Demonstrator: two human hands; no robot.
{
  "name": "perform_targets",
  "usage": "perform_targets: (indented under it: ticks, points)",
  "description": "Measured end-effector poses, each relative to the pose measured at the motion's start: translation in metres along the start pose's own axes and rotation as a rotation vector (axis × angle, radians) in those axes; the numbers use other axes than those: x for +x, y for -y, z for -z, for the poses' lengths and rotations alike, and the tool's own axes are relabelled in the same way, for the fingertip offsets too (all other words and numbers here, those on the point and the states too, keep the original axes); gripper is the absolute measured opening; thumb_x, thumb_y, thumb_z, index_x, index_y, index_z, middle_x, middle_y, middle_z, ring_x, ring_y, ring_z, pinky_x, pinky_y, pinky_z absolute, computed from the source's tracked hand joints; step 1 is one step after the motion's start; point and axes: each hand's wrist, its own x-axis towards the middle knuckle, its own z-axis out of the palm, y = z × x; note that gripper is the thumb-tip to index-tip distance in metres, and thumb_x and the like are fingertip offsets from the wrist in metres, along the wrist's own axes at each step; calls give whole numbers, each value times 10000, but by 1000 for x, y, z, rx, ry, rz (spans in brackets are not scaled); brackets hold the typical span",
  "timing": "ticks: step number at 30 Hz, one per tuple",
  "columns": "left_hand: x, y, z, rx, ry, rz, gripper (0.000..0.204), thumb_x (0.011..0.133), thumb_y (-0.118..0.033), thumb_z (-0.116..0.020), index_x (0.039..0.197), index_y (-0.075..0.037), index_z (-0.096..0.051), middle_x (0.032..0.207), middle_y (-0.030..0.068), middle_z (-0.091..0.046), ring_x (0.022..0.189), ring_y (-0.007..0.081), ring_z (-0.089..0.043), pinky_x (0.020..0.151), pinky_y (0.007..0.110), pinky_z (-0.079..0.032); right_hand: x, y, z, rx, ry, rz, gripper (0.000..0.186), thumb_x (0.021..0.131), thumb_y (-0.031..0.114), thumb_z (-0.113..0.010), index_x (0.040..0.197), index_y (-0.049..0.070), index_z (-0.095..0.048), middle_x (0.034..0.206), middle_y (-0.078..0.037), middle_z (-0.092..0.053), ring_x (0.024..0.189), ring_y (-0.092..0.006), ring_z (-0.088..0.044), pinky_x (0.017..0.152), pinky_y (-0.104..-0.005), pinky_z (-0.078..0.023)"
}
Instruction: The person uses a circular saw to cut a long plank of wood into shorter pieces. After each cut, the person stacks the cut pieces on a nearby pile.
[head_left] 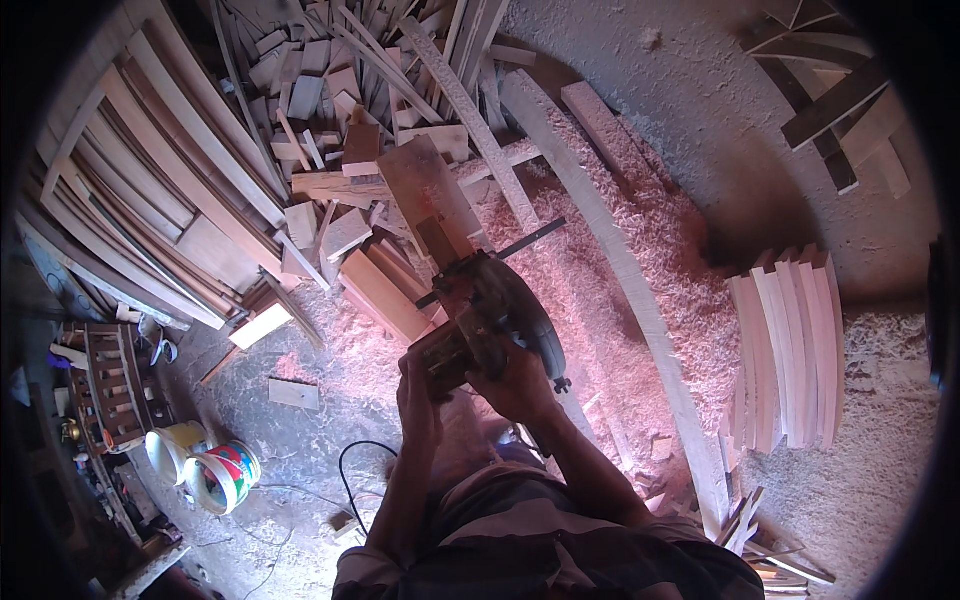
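A dark handheld circular saw (520, 310) is held in front of my body, its round blade guard to the right and a thin metal bar sticking out beside it. My right hand (518, 382) is wrapped round its rear handle. At the motor end, my left hand (420, 395) grips the saw's body from the left. Just beyond the saw lies a flat wooden board (430, 190), with a smaller wood piece (440, 240) against the saw's front. The saw hides the blade and whatever lies directly beneath it.
Curved planks (620, 240) lie across pink sawdust (690, 330) to the right, near a stack of curved pieces (790, 350). Offcuts (320, 90) pile up ahead. Long boards (180, 130) lean at left. Buckets (222, 475) and a black cable (345, 460) are at lower left.
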Motion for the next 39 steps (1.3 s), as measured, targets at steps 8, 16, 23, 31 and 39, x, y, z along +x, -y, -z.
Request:
perform_targets:
  ticks: [8, 16, 23, 31, 39]
  points:
    - [29, -14, 0, -123, 102, -96, 448, 1108, -373, -387, 1393, -38, -467, 1338, 190, -607, 1193, 296, -655, 963, 422, -592, 22, 7, -6, -27, 5, 4, 629, 784, 254, -830, 1318, 22, -591, 1011, -251, -732, 989, -402, -723, 839, -451, -580]
    - [53, -28, -6, -112, 11, -116, 447, 1095, -403, -418, 1359, -50, -490, 1314, 178, -606, 1190, 276, -644, 982, 424, -578, 48, 21, -9, -26, 7, -10, 632, 771, 237, -832, 1313, 15, -593, 1027, -250, -726, 999, -407, -718, 853, -456, -578]
    - [72, -42, -9, -199, 31, -128, 338, 1099, -303, -441, 1293, -39, -524, 1262, 162, -609, 1172, 250, -644, 972, 388, -587, 69, 30, -14, 0, -30, 44, 616, 764, 225, -831, 1293, 6, -604, 1070, -246, -716, 1028, -408, -708, 869, -462, -573]
    - [88, -58, -14, -146, 11, -150, 373, 1094, -334, -424, 1297, -33, -509, 1247, 170, -615, 1143, 256, -660, 951, 383, -598, 89, 37, -18, -12, -33, 36, 616, 751, 239, -837, 1282, 18, -616, 1048, -247, -712, 1008, -421, -705, 858, -471, -575]
    - [99, -72, -19, -144, -17, -153, 376, 1098, -341, -407, 1291, -36, -511, 1263, 163, -600, 1149, 257, -654, 925, 363, -603, 104, 40, -25, -45, -71, 87, 618, 761, 235, -827, 1299, 29, -604, 1018, -246, -717, 986, -424, -709, 850, -470, -578]
